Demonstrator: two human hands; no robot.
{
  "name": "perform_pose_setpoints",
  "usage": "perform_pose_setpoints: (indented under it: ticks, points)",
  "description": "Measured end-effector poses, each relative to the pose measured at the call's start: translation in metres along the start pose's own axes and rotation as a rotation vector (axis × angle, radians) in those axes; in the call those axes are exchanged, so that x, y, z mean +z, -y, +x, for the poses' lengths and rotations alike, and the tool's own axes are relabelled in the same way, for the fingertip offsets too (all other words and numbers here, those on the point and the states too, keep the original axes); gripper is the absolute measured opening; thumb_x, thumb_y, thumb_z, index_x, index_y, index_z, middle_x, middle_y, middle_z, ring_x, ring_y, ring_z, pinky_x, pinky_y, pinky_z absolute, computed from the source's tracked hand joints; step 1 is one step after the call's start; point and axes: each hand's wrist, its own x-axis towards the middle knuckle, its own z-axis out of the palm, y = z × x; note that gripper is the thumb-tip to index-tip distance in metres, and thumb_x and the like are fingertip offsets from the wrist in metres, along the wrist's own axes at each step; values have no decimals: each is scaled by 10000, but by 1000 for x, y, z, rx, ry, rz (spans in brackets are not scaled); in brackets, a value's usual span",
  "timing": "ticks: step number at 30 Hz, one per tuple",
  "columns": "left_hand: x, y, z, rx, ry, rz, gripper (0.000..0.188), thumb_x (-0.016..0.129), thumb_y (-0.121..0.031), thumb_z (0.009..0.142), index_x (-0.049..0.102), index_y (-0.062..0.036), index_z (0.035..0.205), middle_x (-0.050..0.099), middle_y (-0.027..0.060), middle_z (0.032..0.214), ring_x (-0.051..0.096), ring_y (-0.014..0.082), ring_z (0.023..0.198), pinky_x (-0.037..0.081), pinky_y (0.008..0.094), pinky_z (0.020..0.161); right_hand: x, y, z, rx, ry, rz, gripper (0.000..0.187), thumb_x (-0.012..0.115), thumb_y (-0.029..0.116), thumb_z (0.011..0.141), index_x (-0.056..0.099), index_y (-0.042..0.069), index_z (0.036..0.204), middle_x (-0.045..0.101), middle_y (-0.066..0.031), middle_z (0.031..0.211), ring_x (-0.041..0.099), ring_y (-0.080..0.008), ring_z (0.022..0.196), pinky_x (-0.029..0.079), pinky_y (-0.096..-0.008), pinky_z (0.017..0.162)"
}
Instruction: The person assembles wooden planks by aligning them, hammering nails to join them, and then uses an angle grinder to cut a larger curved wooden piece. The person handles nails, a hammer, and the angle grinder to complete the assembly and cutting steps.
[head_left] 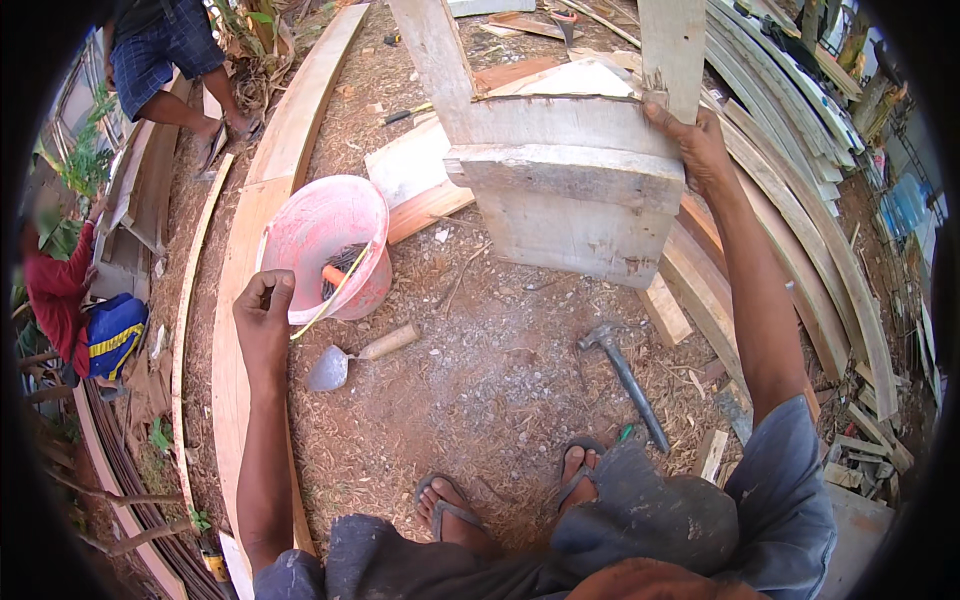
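My right hand grips the right upright of a weathered wooden panel, which is built of grey boards with two uprights rising from it. Its fingers wrap over the board's edge near the joint. To the left, my left hand is raised beside a pink bucket, thumb and fingers pinched together. Whatever they hold, if anything, is too small to make out. Inside the bucket are an orange-handled tool and dark nails. A yellow strip hangs over its rim. On the ground lie a trowel and a claw hammer.
Long planks run along my left, and stacked boards curve along my right. One person in plaid shorts stands at the far left. Another, in a red top, crouches below. Wood offcuts lie at the right.
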Motion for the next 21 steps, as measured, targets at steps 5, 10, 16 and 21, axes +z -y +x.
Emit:
perform_pose_setpoints:
  ticks: [5,10,16,21]
  points:
    - [44,31,47,297,17,361,268,732,-234,860,689,-17,1012,662,122,1068,617,291,1019,472,388,870,-23,-58,-6,167,-182,199,637,838,297,783,583,-88,1222,659,-208,1133,674,-278,1001,551,-391,879]
    - [89,45,78,279,196,575,482,716,-323,866,609,-63,1256,616,188,1228,595,385,1115,478,447,938,-60,-112,-5,225,-328,202,619,821,258,807,558,-71,1261,654,-190,1155,671,-274,1030,550,-400,892]
    - [133,78,78,18,411,534,640,712,-366,858,530,11,1342,581,252,1298,560,420,1200,456,481,991,-68,-108,-19,186,-411,146,566,850,253,769,607,-34,1191,673,-175,1103,684,-248,988,565,-359,862]
    - [129,92,67,153,462,776,776,790,-302,792,450,34,1404,580,301,1290,576,470,1150,480,492,956,-37,-76,-38,194,-378,186,451,865,211,750,686,-57,1066,719,-161,993,694,-200,881,571,-332,788]
